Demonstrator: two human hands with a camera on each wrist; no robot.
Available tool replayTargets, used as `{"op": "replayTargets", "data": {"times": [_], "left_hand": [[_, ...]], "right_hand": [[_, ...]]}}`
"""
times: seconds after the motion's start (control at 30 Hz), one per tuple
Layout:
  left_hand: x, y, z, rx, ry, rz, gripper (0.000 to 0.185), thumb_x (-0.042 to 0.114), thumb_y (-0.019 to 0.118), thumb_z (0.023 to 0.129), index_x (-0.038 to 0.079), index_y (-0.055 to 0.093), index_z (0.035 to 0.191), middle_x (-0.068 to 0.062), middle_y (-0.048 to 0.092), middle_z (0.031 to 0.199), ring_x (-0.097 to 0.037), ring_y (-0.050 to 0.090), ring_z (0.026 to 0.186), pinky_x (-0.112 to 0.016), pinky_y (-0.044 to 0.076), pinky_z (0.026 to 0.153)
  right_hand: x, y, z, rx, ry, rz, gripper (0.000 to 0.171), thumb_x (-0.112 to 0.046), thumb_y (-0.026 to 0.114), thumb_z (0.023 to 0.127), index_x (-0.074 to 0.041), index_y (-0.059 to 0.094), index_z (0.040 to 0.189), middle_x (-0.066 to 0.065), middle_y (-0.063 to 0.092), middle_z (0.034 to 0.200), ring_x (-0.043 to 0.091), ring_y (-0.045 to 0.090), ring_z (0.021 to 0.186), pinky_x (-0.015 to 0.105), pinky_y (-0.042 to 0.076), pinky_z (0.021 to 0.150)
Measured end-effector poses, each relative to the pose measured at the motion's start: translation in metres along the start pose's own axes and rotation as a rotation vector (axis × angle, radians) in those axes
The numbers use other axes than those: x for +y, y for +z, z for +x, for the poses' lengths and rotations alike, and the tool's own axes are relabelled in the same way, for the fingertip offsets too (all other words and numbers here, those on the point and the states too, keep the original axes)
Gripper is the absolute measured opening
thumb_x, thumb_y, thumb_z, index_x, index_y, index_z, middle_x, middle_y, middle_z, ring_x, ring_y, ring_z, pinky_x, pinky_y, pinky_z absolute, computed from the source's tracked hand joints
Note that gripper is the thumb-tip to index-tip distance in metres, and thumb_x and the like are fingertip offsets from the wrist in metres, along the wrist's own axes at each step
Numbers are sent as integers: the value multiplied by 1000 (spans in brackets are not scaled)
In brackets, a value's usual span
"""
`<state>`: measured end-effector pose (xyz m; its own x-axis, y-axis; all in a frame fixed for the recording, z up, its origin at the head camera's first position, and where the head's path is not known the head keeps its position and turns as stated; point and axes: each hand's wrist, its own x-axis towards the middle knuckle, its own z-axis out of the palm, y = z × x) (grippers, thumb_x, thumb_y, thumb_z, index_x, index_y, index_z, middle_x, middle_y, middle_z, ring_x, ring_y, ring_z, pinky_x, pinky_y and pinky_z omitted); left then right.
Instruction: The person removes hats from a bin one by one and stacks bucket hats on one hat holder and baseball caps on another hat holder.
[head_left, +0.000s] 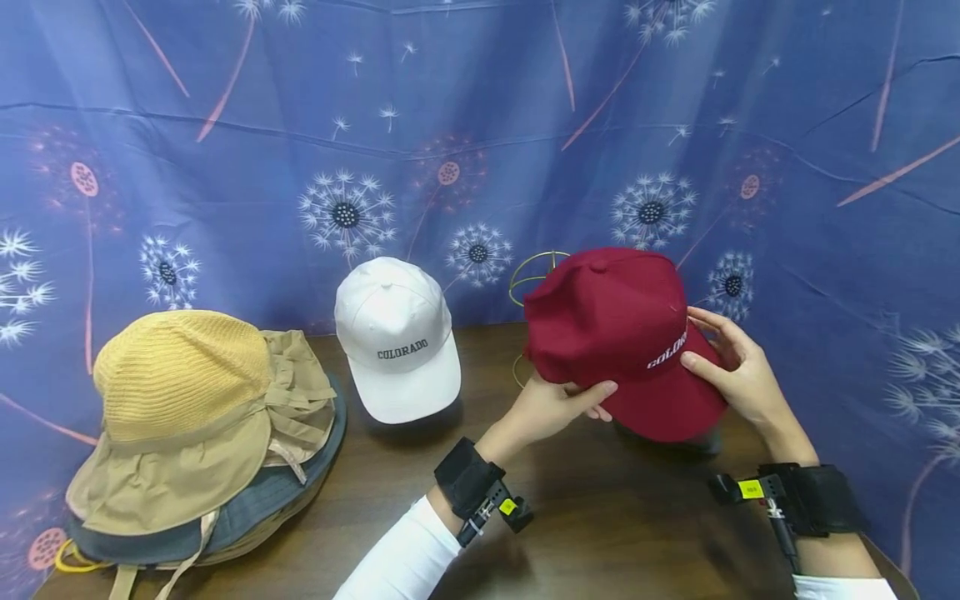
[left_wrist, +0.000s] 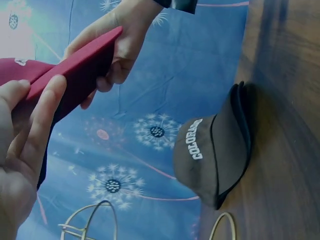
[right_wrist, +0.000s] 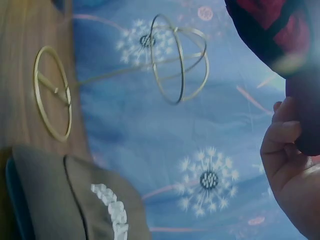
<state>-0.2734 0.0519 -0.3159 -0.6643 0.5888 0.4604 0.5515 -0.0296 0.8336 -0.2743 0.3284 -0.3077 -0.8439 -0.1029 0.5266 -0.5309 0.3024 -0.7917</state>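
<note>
A red baseball cap (head_left: 600, 308) with white lettering is held up in both hands, tilted, its brim toward the lower right in the head view. My left hand (head_left: 551, 407) grips the cap's lower left edge, thumb outside and some fingers hidden beneath. With thumb and fingers, my right hand (head_left: 738, 371) pinches the right side of the brim. Below the red cap, a grey-brown cap (left_wrist: 196, 152) with white COLORADO lettering sits low over the table; the red cap hides most of it in the head view. Beside it stands a gold wire hat stand (right_wrist: 181, 70), bare of any hat.
A white COLORADO cap (head_left: 393, 333) sits left of my hands. Further left, a stack of brimmed hats has a yellow-and-tan sun hat (head_left: 183, 383) on top of a blue-grey brim (head_left: 217, 521). A blue dandelion-print curtain (head_left: 480, 150) hangs behind the wooden table (head_left: 600, 542).
</note>
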Motion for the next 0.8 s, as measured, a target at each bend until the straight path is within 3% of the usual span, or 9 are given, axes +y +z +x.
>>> {"op": "replayTargets", "data": {"times": [0.13,0.27,0.43,0.5,0.63,0.8], "left_hand": [[11,-4,-7,46,100,26,17,4,62,91,-2,53,104,-25,69,81,-33,72,73,-22,58,67],[19,-3,-13,100,147,56,23,1,62,90,-4,51,110,-26,69,82,-36,72,74,-15,54,66],[25,-2,-17,209,252,167,16,-3,63,88,-7,56,102,-23,71,77,-31,72,71,-10,44,57],[24,-2,-18,265,295,217,9,-4,63,87,-7,59,95,-22,71,74,-29,72,70,-9,38,53],[21,-2,-22,365,361,269,6,-6,63,86,-6,60,91,-20,72,74,-26,72,70,-7,43,57],[18,-5,-28,403,399,297,7,-7,63,86,-4,60,93,-19,72,77,-25,72,71,-9,51,63]], "right_hand": [[-7,9,7,-4,-23,126,62,6,53,91,-14,36,146,-12,52,132,-5,62,105,13,56,71],[-13,23,13,3,-41,354,58,6,48,93,-14,34,146,-7,56,129,0,66,99,17,58,71],[-20,45,18,50,-53,567,54,3,44,96,-10,31,147,-4,61,124,4,68,95,18,59,72],[-23,54,21,71,-57,622,54,3,44,97,-9,29,147,-2,64,120,6,69,91,19,59,70],[-27,72,27,58,-64,708,53,1,41,98,-2,26,148,-1,66,115,7,69,89,19,59,71],[-25,91,35,33,-36,753,47,-3,35,100,-2,28,147,-4,60,121,6,64,100,20,58,77]]}}
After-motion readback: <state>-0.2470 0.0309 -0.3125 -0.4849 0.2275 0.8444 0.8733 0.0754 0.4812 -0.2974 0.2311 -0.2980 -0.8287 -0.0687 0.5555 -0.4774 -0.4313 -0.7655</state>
